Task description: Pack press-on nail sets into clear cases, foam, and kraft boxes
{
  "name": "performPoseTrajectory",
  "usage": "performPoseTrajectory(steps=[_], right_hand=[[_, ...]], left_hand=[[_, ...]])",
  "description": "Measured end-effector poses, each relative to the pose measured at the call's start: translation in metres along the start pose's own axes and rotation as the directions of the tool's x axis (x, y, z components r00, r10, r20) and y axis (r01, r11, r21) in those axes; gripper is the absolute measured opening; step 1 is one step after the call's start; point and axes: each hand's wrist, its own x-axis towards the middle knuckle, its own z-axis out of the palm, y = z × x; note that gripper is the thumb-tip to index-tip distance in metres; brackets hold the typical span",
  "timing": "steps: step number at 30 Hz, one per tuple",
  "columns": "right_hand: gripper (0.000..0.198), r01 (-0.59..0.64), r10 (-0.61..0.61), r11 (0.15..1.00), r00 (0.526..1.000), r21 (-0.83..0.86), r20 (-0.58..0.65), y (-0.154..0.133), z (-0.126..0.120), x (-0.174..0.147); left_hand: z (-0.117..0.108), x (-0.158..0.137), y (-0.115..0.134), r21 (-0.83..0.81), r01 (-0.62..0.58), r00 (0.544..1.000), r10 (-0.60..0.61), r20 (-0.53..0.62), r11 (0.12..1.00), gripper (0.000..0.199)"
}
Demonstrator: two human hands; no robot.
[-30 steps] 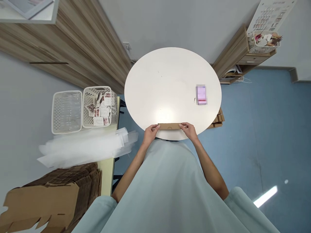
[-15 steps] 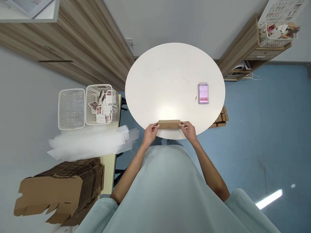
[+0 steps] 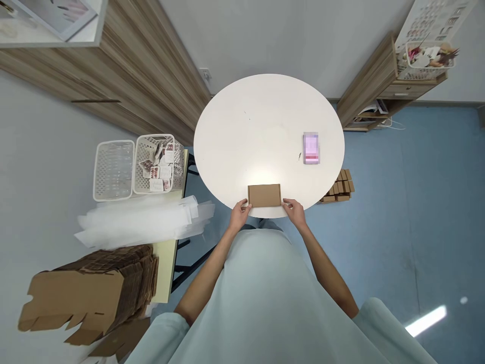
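A small brown cardboard box (image 3: 264,195) lies flat and closed near the front edge of the round white table (image 3: 265,126), its broad top face up. My left hand (image 3: 239,214) grips the box at its near left corner, with thumb and fingertips against the side. At the near right corner my right hand (image 3: 295,212) holds it the same way, fingers bent against the end. The undersides of the box and of the fingertips are hidden.
A blurred phone-like item (image 3: 311,148) lies on the table's right. To the left, a side table (image 3: 163,273) bears white baskets (image 3: 154,188), white wrapping sheets (image 3: 140,220) and flattened cardboard boxes (image 3: 76,298). Folded boxes (image 3: 339,188) sit low at the right.
The box has turned from standing on edge to lying flat, its broad face now up. Both hands have moved slightly nearer to me at its corners. The view has shifted slightly.
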Motion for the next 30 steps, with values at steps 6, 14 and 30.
performPoseTrajectory(steps=[6,14,30], right_hand=[[0.053,-0.067,0.039,0.955,0.994,0.289,0.101,0.0,-0.008,-0.005],[0.059,-0.06,0.019,0.922,0.994,0.382,0.111,0.007,-0.069,-0.051],[0.056,-0.157,0.167,0.94,0.986,0.302,-0.008,0.129,-0.218,-0.164]], left_hand=[[0.004,-0.021,0.008,-0.052,-0.044,0.998,0.042,-0.04,0.998,0.047],[0.043,-0.08,0.02,-0.309,-0.14,0.989,0.118,-0.09,0.941,0.055],[0.198,-0.175,0.019,-0.393,-0.055,0.973,0.137,0.185,0.918,0.061]])
